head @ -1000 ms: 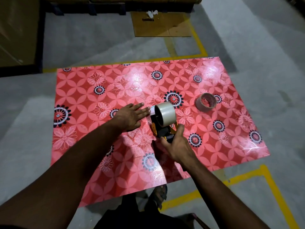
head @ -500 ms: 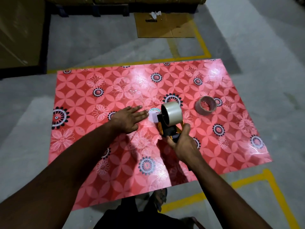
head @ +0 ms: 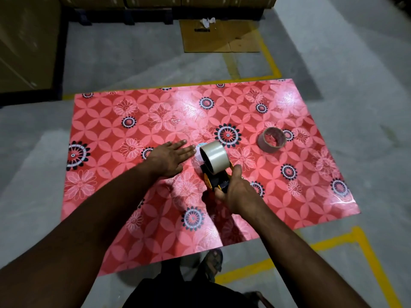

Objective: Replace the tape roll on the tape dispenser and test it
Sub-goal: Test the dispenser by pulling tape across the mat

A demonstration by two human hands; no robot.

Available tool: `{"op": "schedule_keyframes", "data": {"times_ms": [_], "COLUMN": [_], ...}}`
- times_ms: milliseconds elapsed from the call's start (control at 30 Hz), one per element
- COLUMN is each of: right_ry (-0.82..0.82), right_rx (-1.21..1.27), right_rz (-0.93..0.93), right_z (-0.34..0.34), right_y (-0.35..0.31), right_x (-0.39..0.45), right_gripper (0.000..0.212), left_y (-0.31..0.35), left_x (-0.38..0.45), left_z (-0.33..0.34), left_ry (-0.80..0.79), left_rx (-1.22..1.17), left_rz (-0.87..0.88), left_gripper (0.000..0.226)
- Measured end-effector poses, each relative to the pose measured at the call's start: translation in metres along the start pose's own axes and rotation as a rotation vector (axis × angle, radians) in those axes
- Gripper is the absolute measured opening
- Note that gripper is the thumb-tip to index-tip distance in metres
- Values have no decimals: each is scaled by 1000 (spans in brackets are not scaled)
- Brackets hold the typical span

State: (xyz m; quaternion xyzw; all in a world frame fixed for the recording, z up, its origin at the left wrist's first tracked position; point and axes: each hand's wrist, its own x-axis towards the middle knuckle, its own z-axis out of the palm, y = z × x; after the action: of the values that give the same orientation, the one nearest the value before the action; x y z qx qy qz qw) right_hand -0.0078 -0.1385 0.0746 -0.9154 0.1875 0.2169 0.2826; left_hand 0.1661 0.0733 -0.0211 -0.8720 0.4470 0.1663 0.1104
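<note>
A black and orange tape dispenser (head: 215, 179) carries a full roll of clear tape (head: 214, 157) and rests nose-down on the red flowered mat (head: 111, 121). My right hand (head: 238, 192) grips the dispenser's handle from the near side. My left hand (head: 171, 157) lies flat on the mat, fingers together, its fingertips just left of the roll. A small pale patch, perhaps tape, shows between those fingertips and the roll. An empty brown cardboard tape core (head: 271, 140) stands on the mat to the right, apart from both hands.
The mat lies on a grey concrete floor with yellow painted lines (head: 364, 245). A flattened cardboard sheet (head: 220, 37) lies beyond the mat, below dark pallets at the far edge. My sandalled foot (head: 212, 262) shows at the mat's near edge.
The dispenser in my right hand has slid a little toward me and to the right. My left hand stays flat on the mat.
</note>
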Motion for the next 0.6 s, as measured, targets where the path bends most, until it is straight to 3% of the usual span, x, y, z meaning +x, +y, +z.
{"op": "schedule_keyframes", "data": {"times_ms": [267, 400, 600], "right_ry": [91, 10, 57], "right_rx": [-25, 28, -29], "right_rz": [36, 131, 124], "right_z": [-4, -34, -31], "right_y": [8, 13, 9], "right_x": [-2, 12, 19], "right_gripper": [61, 64, 66], "left_y": [6, 8, 10], "left_x": [-4, -5, -4], "left_z": [-6, -6, -9], "left_ry": [-33, -36, -59], "left_rx": [16, 45, 35], "left_rz": [-27, -45, -71], "left_gripper": [70, 71, 71]}}
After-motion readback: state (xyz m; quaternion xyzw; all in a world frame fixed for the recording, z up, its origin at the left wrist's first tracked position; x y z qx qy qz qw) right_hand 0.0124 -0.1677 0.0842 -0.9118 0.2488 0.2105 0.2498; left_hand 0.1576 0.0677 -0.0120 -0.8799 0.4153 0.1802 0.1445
